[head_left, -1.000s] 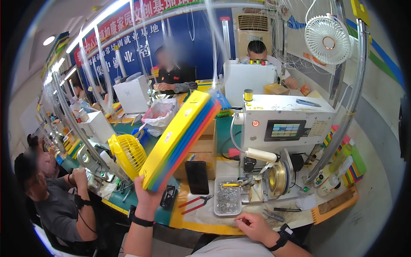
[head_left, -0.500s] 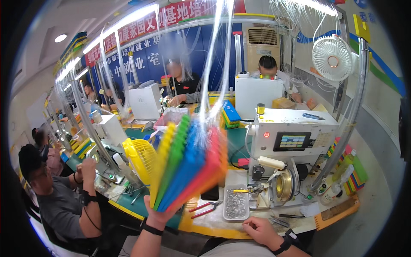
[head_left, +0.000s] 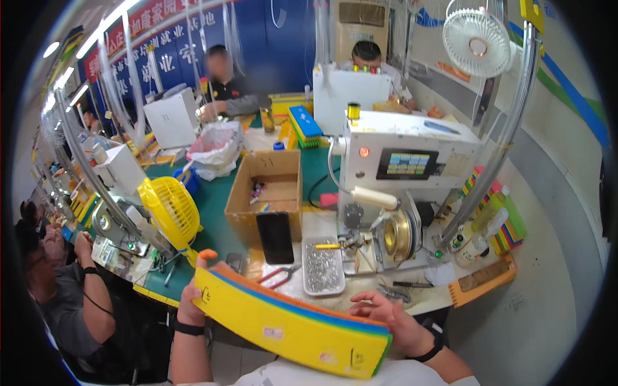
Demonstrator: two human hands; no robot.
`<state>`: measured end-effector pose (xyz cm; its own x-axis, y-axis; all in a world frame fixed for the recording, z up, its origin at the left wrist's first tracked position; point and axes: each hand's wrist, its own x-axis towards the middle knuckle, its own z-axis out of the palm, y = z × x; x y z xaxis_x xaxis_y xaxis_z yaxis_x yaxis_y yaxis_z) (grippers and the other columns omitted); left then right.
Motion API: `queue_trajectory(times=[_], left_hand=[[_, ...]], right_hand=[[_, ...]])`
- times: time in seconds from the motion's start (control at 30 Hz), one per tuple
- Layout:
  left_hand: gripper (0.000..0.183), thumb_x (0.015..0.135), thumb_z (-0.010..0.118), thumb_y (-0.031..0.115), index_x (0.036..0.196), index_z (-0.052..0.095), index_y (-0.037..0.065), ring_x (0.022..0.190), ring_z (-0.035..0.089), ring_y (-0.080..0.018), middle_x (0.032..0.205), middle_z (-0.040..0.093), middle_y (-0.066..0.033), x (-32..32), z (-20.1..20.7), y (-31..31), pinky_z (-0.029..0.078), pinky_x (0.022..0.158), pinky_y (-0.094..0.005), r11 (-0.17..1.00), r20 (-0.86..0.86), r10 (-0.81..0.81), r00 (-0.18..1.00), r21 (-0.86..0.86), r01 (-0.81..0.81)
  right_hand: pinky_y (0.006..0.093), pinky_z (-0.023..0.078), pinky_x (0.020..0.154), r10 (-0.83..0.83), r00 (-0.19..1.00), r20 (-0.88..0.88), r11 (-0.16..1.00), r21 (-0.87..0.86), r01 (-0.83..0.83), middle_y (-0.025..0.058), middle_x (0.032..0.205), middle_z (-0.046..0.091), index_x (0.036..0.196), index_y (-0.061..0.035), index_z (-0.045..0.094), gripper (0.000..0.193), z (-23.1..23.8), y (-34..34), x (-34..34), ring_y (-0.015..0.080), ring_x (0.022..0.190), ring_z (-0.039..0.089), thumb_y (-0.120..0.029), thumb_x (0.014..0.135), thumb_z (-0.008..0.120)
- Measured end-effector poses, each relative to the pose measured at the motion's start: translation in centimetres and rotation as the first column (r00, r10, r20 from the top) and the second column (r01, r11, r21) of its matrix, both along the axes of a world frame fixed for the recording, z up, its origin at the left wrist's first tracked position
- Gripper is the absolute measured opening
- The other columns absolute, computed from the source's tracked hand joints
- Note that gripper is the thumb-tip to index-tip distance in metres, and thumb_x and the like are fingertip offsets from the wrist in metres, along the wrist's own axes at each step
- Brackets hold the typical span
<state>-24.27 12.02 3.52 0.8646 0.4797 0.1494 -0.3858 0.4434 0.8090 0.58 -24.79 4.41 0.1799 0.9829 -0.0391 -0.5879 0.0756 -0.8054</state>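
A curved stack of long foam boards (head_left: 277, 325) lies tilted across my front, its yellow face toward me, with blue and orange layers along the upper edge and some green at the right end. My left hand (head_left: 192, 302) is closed on the stack's left end, fingers partly behind it. At the right end is my right hand (head_left: 396, 321), its fingers stretched out and loosely spread beside the upper edge; whether it touches the boards is hard to see. Beyond the stack sit a white tray of small metal pieces (head_left: 324, 269) and red-handled pliers (head_left: 278, 276).
A cardboard box (head_left: 267, 177) with a black phone (head_left: 275, 238) leaning on it stands ahead. To the right is a white machine (head_left: 393, 161) with a screen and brass wheel. A yellow fan (head_left: 170, 212) is at left, near a seated co-worker (head_left: 71, 302).
The foam boards have swung from upright, fanned out under hanging strands, down to lying crosswise before me. My right hand has risen off the table edge to the stack's right end, its fingers opening.
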Motion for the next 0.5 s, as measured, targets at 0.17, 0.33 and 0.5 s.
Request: queue_trajectory(times=[0.17, 0.33, 0.5], left_hand=[[0.099, 0.068, 0.088, 0.036, 0.151, 0.037, 0.015, 0.113, 0.066, -0.0328, 0.128, 0.058, -0.0153, 4.0, 1.7, -2.4, 0.057, 0.101, -0.0430, 1.000, -0.024, -0.005, 1.000, 0.030, 0.006], [0.102, 0.074, 0.082, 0.049, 0.160, 0.037, 0.017, 0.116, 0.061, -0.0288, 0.125, 0.053, -0.0121, 3.8, 1.8, -4.2, 0.054, 0.104, -0.0434, 0.973, -0.051, 0.123, 0.991, 0.201, -0.110], [0.100, 0.074, 0.078, 0.047, 0.157, 0.035, 0.013, 0.121, 0.059, -0.0257, 0.129, 0.051, -0.0113, 6.7, 3.4, -6.4, 0.049, 0.109, -0.0404, 0.949, -0.052, -0.001, 0.999, 0.314, 0.017]], right_hand=[[0.0431, 0.034, 0.124, -0.082, 0.976, 0.204, 0.994, -0.054, 0.095, 0.0169, 0.157, 0.045, 0.164, -0.0078, 0.024, 0.120, 1.1, -5.8, -0.7, 0.0268, 0.149, 0.044, -0.074, 0.083, 0.081], [0.0466, 0.029, 0.128, -0.136, 0.947, 0.290, 0.984, -0.067, 0.162, 0.0169, 0.167, 0.029, 0.169, -0.0114, 0.006, 0.120, 0.4, -9.7, -0.5, 0.0288, 0.156, 0.033, -0.048, 0.089, 0.089], [0.0404, 0.028, 0.126, -0.234, 0.769, 0.595, 0.925, -0.108, 0.365, 0.0221, 0.164, 0.034, 0.167, -0.0047, 0.000, 0.086, 0.9, -12.2, -2.8, 0.0281, 0.152, 0.035, -0.039, 0.113, 0.058]])
